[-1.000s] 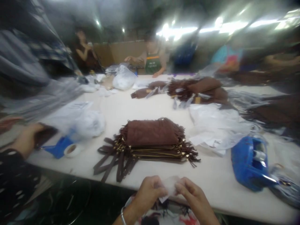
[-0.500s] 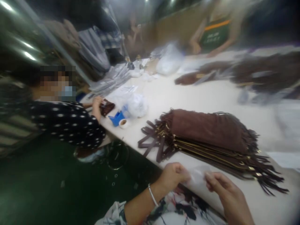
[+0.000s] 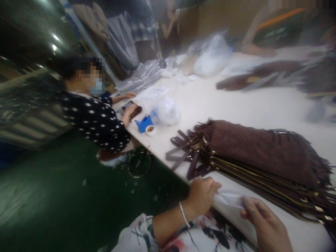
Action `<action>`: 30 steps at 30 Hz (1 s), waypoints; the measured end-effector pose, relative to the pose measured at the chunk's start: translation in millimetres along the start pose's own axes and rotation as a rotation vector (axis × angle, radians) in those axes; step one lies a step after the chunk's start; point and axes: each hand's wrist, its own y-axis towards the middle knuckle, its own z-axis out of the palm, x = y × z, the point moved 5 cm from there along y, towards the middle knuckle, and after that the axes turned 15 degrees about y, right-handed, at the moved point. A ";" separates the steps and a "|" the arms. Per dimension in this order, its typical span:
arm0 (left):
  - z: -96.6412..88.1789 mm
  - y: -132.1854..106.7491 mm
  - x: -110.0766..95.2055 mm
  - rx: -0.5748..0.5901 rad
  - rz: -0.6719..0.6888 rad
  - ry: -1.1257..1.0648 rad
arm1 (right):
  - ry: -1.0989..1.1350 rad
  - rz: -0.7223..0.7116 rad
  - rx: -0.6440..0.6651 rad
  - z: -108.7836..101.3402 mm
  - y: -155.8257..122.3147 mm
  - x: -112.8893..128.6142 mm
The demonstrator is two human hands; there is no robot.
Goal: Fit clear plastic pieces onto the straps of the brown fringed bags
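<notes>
A small clear plastic bag (image 3: 229, 198) is stretched between my two hands, just over the near edge of the table. My left hand (image 3: 203, 196), with a white bangle at the wrist, pinches its left end. Closed on the other end are the fingers of my right hand (image 3: 265, 220). Right beyond them lies a stack of brown fringed pouches (image 3: 262, 150) with gold zippers. Their wrist straps and gold clasps (image 3: 194, 150) stick out toward the left.
To the left a co-worker in a dotted top (image 3: 97, 119) handles a brown pouch (image 3: 135, 111). Near that person sit a blue tape dispenser (image 3: 144, 123), a white roll (image 3: 150, 130) and crumpled clear plastic (image 3: 169, 111). More brown goods (image 3: 236, 78) lie at the far right; another person stands behind.
The view has swung left, so things appear shifted to the right. Both hands keep hold of the plastic bag, which looks more taut. The co-worker's hands have moved apart, one on the pouch.
</notes>
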 end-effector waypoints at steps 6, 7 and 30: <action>9.7 -6.7 23.2 0.097 -0.119 -0.291 | 0.031 0.036 0.035 4.3 5.0 6.8; 10.1 -9.1 25.3 0.114 -0.127 -0.320 | 0.043 0.036 0.054 7.2 4.8 9.7; -8.8 -33.2 26.8 0.210 -0.091 -0.221 | 0.298 0.125 0.292 57.4 0.3 24.7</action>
